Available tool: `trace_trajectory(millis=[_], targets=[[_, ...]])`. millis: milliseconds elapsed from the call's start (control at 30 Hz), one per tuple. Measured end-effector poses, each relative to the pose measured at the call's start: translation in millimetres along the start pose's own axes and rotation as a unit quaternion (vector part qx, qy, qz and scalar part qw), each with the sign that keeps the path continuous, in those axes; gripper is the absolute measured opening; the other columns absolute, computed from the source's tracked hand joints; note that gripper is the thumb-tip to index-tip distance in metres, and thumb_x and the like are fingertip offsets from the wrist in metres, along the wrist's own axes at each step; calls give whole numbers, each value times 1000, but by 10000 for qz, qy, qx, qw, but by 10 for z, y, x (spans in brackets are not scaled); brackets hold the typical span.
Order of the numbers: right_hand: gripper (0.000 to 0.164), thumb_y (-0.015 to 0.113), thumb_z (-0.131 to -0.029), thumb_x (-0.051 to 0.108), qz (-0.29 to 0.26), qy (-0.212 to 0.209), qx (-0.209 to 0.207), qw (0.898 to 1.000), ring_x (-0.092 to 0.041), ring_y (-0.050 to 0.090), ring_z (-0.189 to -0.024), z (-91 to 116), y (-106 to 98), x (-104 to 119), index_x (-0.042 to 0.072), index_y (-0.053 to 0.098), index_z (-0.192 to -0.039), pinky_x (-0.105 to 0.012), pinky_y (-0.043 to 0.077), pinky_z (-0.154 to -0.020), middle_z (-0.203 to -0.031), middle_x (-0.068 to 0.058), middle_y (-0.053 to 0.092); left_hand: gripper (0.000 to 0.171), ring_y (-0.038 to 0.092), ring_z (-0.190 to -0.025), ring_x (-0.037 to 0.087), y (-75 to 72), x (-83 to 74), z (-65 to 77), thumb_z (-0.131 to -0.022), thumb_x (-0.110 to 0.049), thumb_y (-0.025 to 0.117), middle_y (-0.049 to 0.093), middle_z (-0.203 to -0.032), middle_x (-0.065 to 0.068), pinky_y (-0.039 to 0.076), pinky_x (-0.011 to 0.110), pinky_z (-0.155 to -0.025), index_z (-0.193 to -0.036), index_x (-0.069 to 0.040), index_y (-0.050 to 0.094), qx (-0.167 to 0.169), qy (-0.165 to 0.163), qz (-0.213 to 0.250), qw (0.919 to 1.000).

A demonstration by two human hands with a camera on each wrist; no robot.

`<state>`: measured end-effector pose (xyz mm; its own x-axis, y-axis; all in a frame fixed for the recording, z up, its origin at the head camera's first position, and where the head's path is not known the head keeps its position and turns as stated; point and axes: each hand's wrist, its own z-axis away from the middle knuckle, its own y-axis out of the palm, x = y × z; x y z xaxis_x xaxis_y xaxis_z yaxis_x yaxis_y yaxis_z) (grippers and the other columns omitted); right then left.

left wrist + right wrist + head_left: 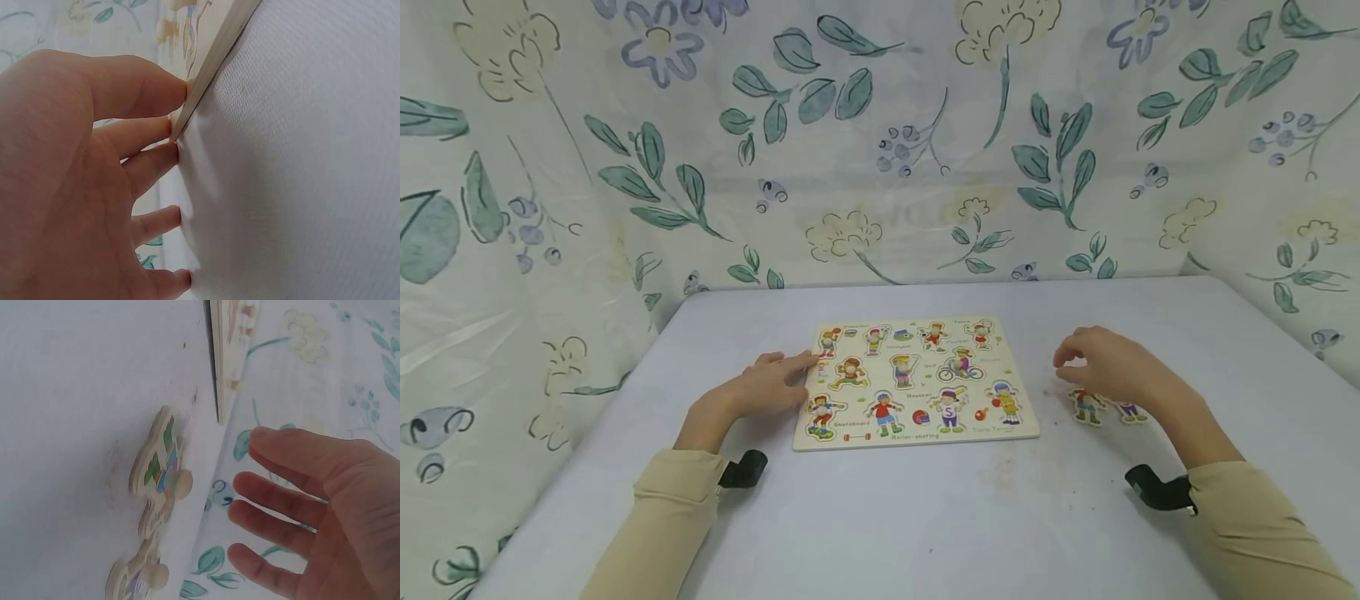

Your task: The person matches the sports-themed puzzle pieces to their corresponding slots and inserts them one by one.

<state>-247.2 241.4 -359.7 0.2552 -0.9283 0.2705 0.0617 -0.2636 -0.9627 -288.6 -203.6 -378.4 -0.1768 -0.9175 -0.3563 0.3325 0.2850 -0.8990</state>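
Note:
A wooden peg puzzle board (917,437) printed with sports figures lies on the table. My left hand (763,385) is at its left edge; in the left wrist view the thumb and nearest fingertips touch the board's side, other fingertips resting on the table. My right hand (1108,362) hovers right of the board, fingers loosely bent with nothing between them. Below it lie two loose figure-shaped puzzle pieces, one in red and blue (1087,407), the other in purple (1131,412). The right wrist view shows round wooden knobs on the near piece (155,465) and the far piece (134,578).
A white cloth (925,517) covers the table, with small reddish-brown specks (1052,392) between board and pieces. Behind and beside the table hangs a floral curtain (880,192). Each wrist carries a black camera mount, left (745,469) and right (1159,490).

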Motion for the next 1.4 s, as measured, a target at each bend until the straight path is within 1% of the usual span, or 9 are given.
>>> trace_trajectory(millis=[133,300,433,567,667,900,1167,1400], targets=[[18,68,-92,22,73,53,210,9997,-28,62,-98,16,-25,-65,8,73,-103,-51,54,-85,-105,-9,67,67,9,-148,48,6,16,1,-92,-24,53,24,-163,12,12,73,-112,-155,-13,33,-5,-13,10,10000],[21,69,-91,25,23,311,708,9970,-22,60,-86,60,-62,-133,8,71,-102,-46,55,-78,-100,-7,68,68,9,-147,49,18,21,-1,-91,-25,53,24,-163,13,13,74,-111,-155,-15,33,29,-117,58,9999],[22,70,-89,25,-82,449,1032,9936,-20,58,-80,98,-81,-173,6,70,-101,-42,54,-72,-92,-4,66,67,10,-148,48,14,7,-6,-91,-25,53,25,-162,12,12,73,-111,-155,-15,34,-22,-42,-5,10000],[23,72,-87,26,-105,507,1245,9909,-19,58,-80,107,-68,-178,7,70,-100,-42,54,-72,-89,-2,65,66,9,-148,46,11,12,-8,-91,-22,52,25,-162,11,8,71,-113,-154,-14,35,-64,68,-40,9999],[22,72,-87,27,-4,500,1307,9902,-19,57,-79,106,-61,-165,8,71,-98,-42,54,-71,-88,-1,65,66,9,-148,46,14,16,-4,-91,-22,52,25,-162,11,7,71,-114,-154,-13,35,-54,76,-17,10000],[18,72,-87,24,108,490,1323,9899,-19,56,-76,118,-57,-132,8,71,-95,-38,52,-66,-86,-1,64,67,8,-149,45,12,9,-2,-91,-22,50,24,-163,10,9,71,-113,-155,-15,33,-14,-52,51,10000],[15,72,-86,24,206,413,1358,9897,-19,55,-77,129,-74,-118,10,71,-92,-39,51,-66,-87,-1,64,67,9,-148,46,10,7,-10,-92,-22,51,23,-163,10,12,73,-112,-156,-15,32,-16,-48,3,10000],[14,72,-86,23,227,429,1376,9893,-20,56,-78,121,-72,-116,10,71,-93,-40,52,-67,-88,-1,65,67,9,-148,46,6,12,-2,-92,-22,51,23,-163,11,12,73,-112,-156,-14,32,2,-42,5,10000]])
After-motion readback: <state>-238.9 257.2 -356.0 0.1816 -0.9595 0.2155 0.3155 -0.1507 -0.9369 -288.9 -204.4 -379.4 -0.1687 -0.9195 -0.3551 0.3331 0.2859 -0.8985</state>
